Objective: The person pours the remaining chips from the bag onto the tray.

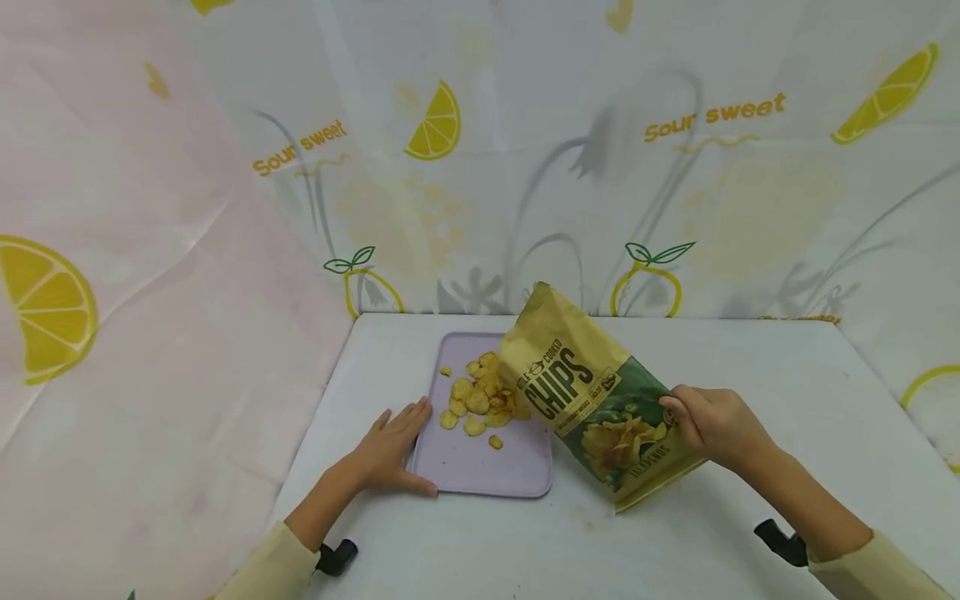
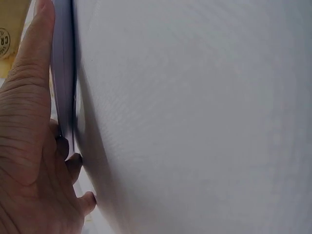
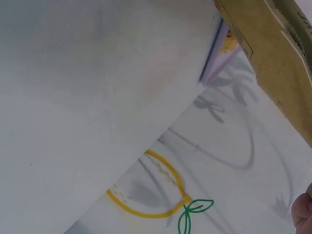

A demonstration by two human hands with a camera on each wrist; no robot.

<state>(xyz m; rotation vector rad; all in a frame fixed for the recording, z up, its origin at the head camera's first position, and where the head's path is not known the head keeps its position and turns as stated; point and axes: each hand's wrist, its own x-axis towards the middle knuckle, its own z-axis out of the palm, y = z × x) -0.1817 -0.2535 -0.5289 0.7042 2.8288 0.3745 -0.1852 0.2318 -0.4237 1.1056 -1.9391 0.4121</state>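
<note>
My right hand (image 1: 716, 425) grips the lower right side of a gold and green chip bag (image 1: 592, 400), thumb over its printed front. The bag is tilted above a lilac tray (image 1: 487, 483), its top end over the right half. Potato chips (image 1: 477, 400) lie in a loose pile on the tray, partly hidden behind the bag. Against the tray's left edge rests my left hand (image 1: 393, 450), fingers spread and thumb by the near corner. In the left wrist view that hand (image 2: 29, 126) lies along the tray's side (image 2: 63, 73). Only a fingertip of the right hand (image 3: 303, 214) shows in the right wrist view.
A white table (image 1: 787, 367) carries the tray, with its surface reaching to both sides. Behind and to the left hangs a white cloth (image 1: 510, 150) printed with lemons and lettering. A black wrist strap (image 1: 780, 542) is on the right wrist.
</note>
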